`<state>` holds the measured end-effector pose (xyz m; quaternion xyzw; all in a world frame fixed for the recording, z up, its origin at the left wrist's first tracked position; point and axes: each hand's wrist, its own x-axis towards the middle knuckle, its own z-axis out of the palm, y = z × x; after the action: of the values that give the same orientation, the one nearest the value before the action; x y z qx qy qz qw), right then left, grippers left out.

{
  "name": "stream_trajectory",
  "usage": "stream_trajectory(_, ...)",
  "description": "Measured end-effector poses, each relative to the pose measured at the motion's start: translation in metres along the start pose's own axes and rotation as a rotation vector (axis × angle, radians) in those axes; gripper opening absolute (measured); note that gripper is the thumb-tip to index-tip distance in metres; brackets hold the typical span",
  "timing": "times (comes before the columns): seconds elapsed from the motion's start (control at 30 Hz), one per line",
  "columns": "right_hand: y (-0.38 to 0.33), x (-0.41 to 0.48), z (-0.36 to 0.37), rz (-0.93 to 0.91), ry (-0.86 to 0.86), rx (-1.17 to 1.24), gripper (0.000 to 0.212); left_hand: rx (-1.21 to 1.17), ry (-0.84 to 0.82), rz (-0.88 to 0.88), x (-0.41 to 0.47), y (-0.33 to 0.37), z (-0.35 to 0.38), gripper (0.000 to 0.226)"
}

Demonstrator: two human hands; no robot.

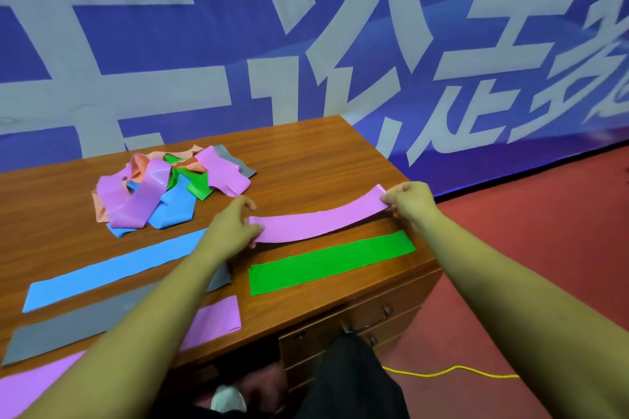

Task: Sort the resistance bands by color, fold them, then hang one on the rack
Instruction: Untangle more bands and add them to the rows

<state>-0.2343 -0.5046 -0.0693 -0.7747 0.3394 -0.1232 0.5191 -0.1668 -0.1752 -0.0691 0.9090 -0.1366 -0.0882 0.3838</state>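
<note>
Trouser leg (354,381), wood desk (323,160), held pink band (320,221), red floor (527,248), blue banner (170,44).

Table (323,153): one. Flat on it, singly: one blue band (112,269), one grey band (85,326), one green band (330,262), one pink band (218,320). Raised: one second pink band (320,219). Tangled pile (163,187): one, band count not determinable. Hands: two, left hand (231,231) and right hand (413,202). Yellow cord (452,371): one.
</note>
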Motion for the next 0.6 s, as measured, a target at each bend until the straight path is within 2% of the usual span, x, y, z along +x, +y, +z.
stream_trajectory(0.07, 0.010, 0.001, 0.001, -0.039, 0.013, -0.100, 0.019, 0.136, -0.004, 0.041, 0.001, -0.005, 0.005, 0.024)
stream_trajectory(0.17, 0.022, 0.001, 0.001, -0.089, 0.038, -0.270, 0.013, 0.293, -0.061, 0.058, 0.003, -0.010, 0.012, 0.017)
stream_trajectory(0.3, 0.034, 0.003, 0.010, -0.149, 0.024, -0.405, 0.008, 0.428, -0.098, 0.067, 0.004, -0.018, 0.019, 0.011)
stream_trajectory(0.4, 0.039, 0.001, 0.016, -0.235, 0.033, -0.479, 0.010, 0.504, -0.054, 0.105, 0.001, -0.022, 0.025, 0.012)
stream_trajectory(0.47, 0.042, -0.002, 0.018, -0.324, 0.067, -0.632, 0.004, 0.547, -0.001, 0.138, -0.001, -0.025, 0.027, 0.019)
stream_trajectory(0.53, 0.042, -0.005, 0.022, -0.389, 0.113, -0.769, 0.015, 0.549, 0.042, 0.183, -0.003, -0.027, 0.027, 0.021)
stream_trajectory(0.6, 0.033, -0.009, 0.028, -0.427, 0.116, -0.778, 0.020, 0.514, 0.088, 0.212, -0.003, -0.027, 0.022, 0.019)
